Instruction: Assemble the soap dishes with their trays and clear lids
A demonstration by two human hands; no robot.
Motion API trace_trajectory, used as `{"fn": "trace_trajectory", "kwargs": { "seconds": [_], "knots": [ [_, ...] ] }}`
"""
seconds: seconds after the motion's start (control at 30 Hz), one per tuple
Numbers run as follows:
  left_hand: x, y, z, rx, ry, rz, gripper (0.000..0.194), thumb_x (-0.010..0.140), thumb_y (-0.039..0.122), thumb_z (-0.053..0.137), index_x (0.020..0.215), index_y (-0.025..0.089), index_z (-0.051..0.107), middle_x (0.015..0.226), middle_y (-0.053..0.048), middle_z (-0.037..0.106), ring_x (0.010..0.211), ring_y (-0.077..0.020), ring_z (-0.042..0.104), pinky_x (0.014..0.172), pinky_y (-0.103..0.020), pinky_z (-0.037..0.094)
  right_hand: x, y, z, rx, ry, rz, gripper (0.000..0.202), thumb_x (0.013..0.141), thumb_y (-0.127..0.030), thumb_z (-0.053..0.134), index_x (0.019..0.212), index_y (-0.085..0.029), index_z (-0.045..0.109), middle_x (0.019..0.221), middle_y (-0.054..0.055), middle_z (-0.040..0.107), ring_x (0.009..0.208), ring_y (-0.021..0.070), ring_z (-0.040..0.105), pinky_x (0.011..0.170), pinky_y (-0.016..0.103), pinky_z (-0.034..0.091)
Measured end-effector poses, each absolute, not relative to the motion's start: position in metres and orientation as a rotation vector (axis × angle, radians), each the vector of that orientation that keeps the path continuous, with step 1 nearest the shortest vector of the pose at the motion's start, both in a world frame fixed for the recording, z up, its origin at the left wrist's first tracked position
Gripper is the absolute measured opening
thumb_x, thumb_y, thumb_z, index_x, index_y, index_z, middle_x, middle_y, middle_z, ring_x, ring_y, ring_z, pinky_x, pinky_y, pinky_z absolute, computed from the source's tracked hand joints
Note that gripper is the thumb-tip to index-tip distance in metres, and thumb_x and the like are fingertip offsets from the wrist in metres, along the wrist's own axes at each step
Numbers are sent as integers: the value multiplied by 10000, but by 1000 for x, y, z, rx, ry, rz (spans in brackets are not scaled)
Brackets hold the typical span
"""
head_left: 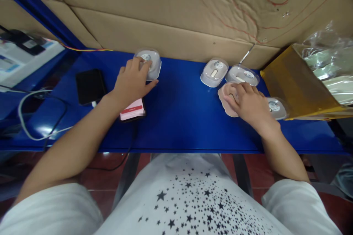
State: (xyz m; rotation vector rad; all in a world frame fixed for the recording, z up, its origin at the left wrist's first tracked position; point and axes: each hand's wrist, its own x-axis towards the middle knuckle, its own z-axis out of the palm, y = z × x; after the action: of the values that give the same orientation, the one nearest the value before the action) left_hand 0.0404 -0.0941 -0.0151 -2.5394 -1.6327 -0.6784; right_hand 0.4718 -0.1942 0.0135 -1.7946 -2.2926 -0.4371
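Observation:
My left hand (132,80) lies over a clear-lidded white case (155,60) at the back left of the blue table, its fingers apart on the lid. On the right, my right hand (248,101) reaches over a pink scalloped piece (226,105), with thumb and fingers bent round its upper part. Behind it are two similar clear-lidded cases, one whitish (214,72) and one (244,76) close beside it. Another case (276,108) is partly hidden behind my right wrist.
A phone with a pink screen (132,110) lies by my left forearm, and a black device (90,86) with a white cable is farther left. An open cardboard box (298,88) of plastic-wrapped items stands at right. Cardboard (171,33) lines the back.

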Motion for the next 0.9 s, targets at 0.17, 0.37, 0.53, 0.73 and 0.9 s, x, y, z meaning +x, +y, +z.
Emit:
{"fn": "trace_trajectory", "kwargs": {
  "seconds": [0.17, 0.37, 0.53, 0.73, 0.9],
  "knots": [
    [47, -97, -15, -2505, -1626, -749, 638, 1077, 725, 533, 1430, 202, 631, 1478, -156, 612, 1356, -425, 574, 1091, -675, 492, 450, -200, 19, -1292, -2550, 16, 498, 1112, -564, 612, 1507, -262, 630, 1594, 185, 650, 1448, 436, 643, 1160, 670, 571],
    [47, -98, -13, -2517, -1623, -887, 660, 1080, 710, 434, 1412, 189, 664, 1422, -112, 606, 1321, -345, 581, 1021, -592, 477, 442, -186, 4, -1065, -2511, 135, 527, 1109, -540, 645, 1557, -269, 594, 1678, 189, 583, 1575, 403, 548, 1288, 679, 429],
    [46, -94, -14, -2478, -1714, -855, 663, 1025, 732, 527, 1362, 185, 695, 1369, -141, 621, 1288, -336, 571, 965, -535, 524, 449, -178, -2, -1036, -2460, 119, 531, 1095, -604, 650, 1505, -267, 659, 1553, 158, 710, 1466, 380, 660, 1187, 589, 527],
    [56, -94, -11, -2521, -1706, -914, 470, 992, 636, 676, 1161, 198, 703, 1271, -107, 682, 1228, -305, 622, 1030, -484, 568, 443, -178, -8, -1090, -2364, 162, 432, 1140, -544, 590, 1431, -253, 716, 1418, 117, 803, 1315, 332, 763, 1104, 529, 588],
    [51, -82, -12, -2510, -1689, -1056, 320, 1066, 488, 599, 1203, 209, 675, 1213, -77, 698, 1152, -244, 677, 992, -415, 609, 444, -171, -11, -1171, -2211, 37, 369, 1136, -483, 604, 1399, -260, 735, 1412, 123, 800, 1320, 352, 745, 1107, 553, 572]
  ]
}}
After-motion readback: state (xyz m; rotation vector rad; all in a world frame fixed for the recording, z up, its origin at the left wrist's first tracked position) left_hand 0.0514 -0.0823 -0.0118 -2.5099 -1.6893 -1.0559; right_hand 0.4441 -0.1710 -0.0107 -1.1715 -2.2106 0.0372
